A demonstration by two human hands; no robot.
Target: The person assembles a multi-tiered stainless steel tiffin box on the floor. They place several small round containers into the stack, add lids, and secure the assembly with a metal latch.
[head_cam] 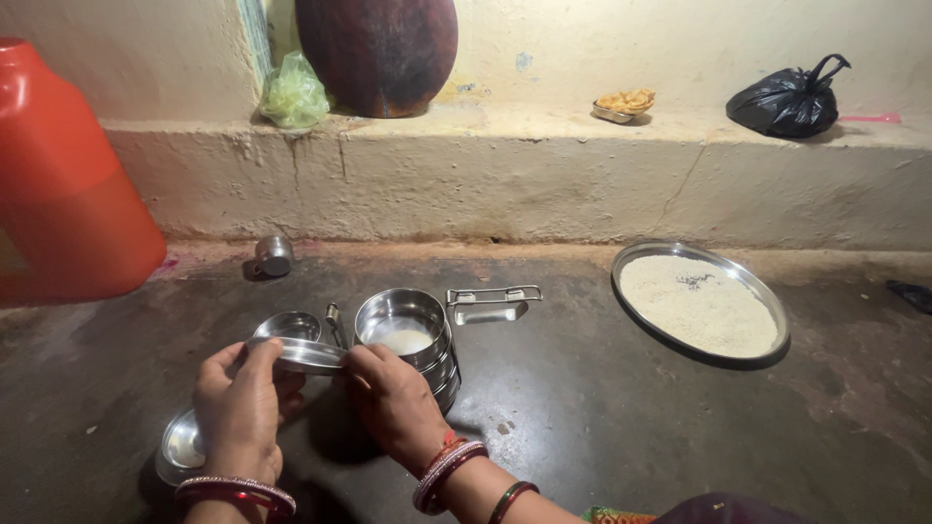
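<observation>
While the left hand (241,403) pinches one end of a flat steel lid (299,355), its long axis lying left-right, the right hand (393,400) grips the other end, just left of the stacked steel tiffin (413,340).

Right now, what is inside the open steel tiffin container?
Inside the steel tiffin container a pale white content lies at the bottom. Its kind is unclear, and the tiers stacked below are covered.

Two hands, left (238,408) and right (393,403). One stacked steel tiffin (413,340), one lid (303,354), one steel plate of rice (701,303), one small steel cup (275,255), one orange jug (63,184), one black bag (788,100), one green bag (293,94).
</observation>
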